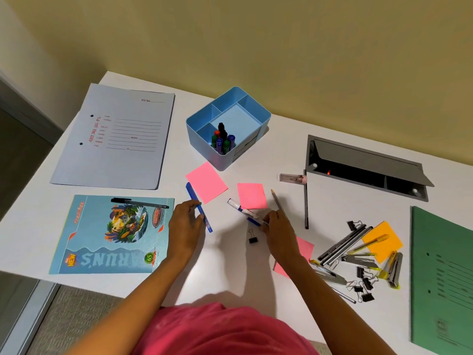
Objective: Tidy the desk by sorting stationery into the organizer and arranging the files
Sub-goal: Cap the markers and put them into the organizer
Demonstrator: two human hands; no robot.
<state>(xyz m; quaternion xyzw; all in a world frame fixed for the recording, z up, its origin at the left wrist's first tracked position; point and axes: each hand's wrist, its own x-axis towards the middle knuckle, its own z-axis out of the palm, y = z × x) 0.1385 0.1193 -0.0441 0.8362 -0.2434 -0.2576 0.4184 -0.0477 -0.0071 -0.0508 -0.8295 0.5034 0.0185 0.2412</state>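
A light blue organizer (252, 116) stands at the middle back of the white desk, with several markers (222, 142) upright in its front compartment. My left hand (184, 226) closes on a blue pen (192, 196) that lies on the desk. My right hand (277, 226) grips the near end of a white and blue marker (239, 206). A wooden pencil (277, 202) lies just right of that hand. A grey-blue file (115, 137) lies at the back left and a green file (442, 278) at the right edge.
Pink sticky notes (206, 181) (252, 196) lie near the hands; a third pink note (305, 248) is partly under my right arm. A notebook (110, 234) carries a black pen (139, 202). Binder clips (364, 285), pens and an orange note (382, 240) clutter the right. A cable hatch (366, 166) is open.
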